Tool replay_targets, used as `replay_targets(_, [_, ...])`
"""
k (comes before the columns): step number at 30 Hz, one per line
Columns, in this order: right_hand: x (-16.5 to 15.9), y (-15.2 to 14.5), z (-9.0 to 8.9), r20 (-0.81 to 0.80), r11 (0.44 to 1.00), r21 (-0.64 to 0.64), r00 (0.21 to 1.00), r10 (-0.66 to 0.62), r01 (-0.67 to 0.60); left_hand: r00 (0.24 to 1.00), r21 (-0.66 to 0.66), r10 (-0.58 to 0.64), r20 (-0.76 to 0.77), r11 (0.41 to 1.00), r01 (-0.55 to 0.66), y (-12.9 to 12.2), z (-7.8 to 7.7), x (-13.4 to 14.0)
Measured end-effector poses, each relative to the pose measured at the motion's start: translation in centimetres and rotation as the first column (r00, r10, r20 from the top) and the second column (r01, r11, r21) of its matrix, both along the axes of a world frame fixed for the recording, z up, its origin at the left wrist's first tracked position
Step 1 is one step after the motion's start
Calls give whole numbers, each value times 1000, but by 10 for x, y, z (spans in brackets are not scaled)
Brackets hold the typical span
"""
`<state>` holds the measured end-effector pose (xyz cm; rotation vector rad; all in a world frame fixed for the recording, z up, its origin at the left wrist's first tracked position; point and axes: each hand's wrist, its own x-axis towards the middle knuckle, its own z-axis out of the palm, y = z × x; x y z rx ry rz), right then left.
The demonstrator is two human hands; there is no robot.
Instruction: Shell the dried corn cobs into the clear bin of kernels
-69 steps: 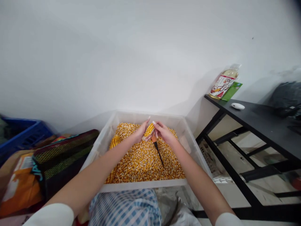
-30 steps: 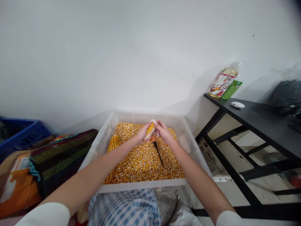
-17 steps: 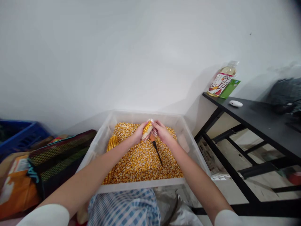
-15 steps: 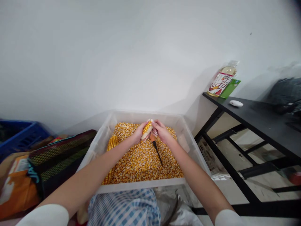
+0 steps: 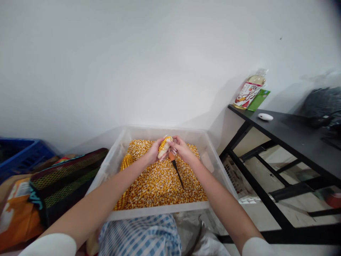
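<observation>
Over the bin, my left hand is wrapped round a corn cob, with yellow kernels on one part and a pale bare strip on another. My right hand is closed against the cob's right side, its thumb and fingers on the cob. Below the hands is a tool with an orange handle and a dark, narrow, pointed shaft; whether the right hand touches it I cannot tell. Loose corn kernels fill the translucent plastic bin. Whole cobs lie along its left side, partly behind my left forearm.
To the right stands a black table with a bottle, a green packet and a white oval object. A blue crate and a mesh bag are at left. Blue checked cloth lies in front.
The cob has turned and tilted slightly in my hands, and more of its pale side faces me. Both hands have shifted a little left. The orange-handled tool has barely moved.
</observation>
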<state>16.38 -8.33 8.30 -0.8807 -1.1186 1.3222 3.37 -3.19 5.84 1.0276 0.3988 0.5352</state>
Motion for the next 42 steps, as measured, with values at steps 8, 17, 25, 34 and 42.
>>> replay_targets(8, [1, 3, -5, -14, 1000, 4, 1000, -2, 2, 1000, -2, 8, -12, 1000, -8, -4, 1, 0])
replay_targets(17, [-1, 1, -4, 11, 1000, 14, 1000, 3, -3, 999, -14, 47, -15, 999, -47, -1, 4, -2])
replay_targets(25, [0, 5, -8, 43, 998, 15, 997, -63, 62, 989, 94, 127, -78, 988, -120, -5, -2, 1])
replay_targets(34, [1, -2, 3, 140, 999, 39, 990, -28, 23, 990, 58, 125, -64, 991, -122, 2, -4, -1])
replay_targets(42, [-3, 4, -5, 99, 987, 13, 982, -160, 160, 958, 216, 251, -138, 952, -218, -3, -7, 6])
